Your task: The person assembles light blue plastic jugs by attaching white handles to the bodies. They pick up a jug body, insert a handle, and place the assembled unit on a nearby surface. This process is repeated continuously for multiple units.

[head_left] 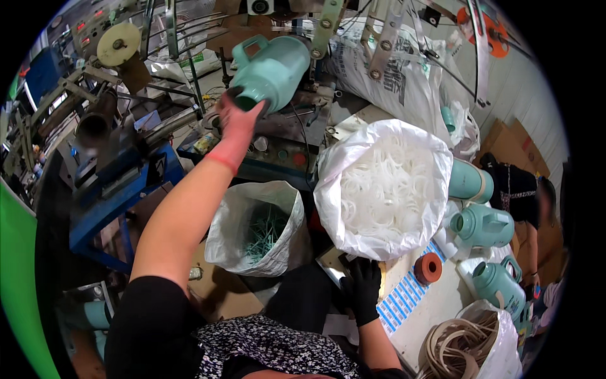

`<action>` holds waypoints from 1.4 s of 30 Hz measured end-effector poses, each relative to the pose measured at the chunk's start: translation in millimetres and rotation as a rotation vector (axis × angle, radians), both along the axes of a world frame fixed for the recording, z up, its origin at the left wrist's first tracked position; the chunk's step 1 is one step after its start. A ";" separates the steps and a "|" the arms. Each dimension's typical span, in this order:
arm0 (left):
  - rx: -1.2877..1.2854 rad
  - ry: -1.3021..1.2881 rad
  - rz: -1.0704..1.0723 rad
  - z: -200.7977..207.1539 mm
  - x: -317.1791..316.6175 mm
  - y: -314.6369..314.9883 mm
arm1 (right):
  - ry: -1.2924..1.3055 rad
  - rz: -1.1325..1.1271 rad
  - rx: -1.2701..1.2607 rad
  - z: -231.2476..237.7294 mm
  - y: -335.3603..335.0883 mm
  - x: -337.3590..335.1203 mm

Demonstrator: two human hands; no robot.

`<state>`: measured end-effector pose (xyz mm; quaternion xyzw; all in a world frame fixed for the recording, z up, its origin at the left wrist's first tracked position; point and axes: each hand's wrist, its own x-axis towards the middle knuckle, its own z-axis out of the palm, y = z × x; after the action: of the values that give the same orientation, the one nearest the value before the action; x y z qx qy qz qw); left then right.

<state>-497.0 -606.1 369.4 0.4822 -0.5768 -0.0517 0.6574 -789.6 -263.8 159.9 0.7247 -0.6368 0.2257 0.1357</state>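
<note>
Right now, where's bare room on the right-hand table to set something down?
Pale tabletop, between the blue-patterned sheet, red-brown ring and sack of tan strips. Crowded: the right side, lined with green jugs; the far end, around the sack of whitish rings; the left edge, by the right hand.

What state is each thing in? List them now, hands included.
Green jug, mouth open, facing the person
Left hand, red-gloved, grip closed at the jug's mouth
Right hand, black-gloved, grip unclear
Ring sack, open, full of translucent rings
Scrap sack, open, partly filled with green scraps
Strip sack, open, holding coiled tan strips
Jugs at right, at least two open-mouthed
</note>
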 end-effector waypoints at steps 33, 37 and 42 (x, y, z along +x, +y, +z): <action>0.667 0.146 0.692 -322.3 412.5 530.5 | 0.225 0.531 -0.197 14.0 -20.4 92.2; 1.135 -0.187 1.446 -342.0 443.5 742.6 | 0.161 0.705 -0.006 11.8 -37.5 155.8; 1.822 -0.607 0.387 -290.4 451.3 779.5 | 0.139 0.831 0.154 18.8 -37.7 203.9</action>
<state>-45.7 173.4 79.0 0.8842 -0.3717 -0.2424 -0.1457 -585.7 -301.5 178.7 0.9411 -0.2952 0.1636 0.0212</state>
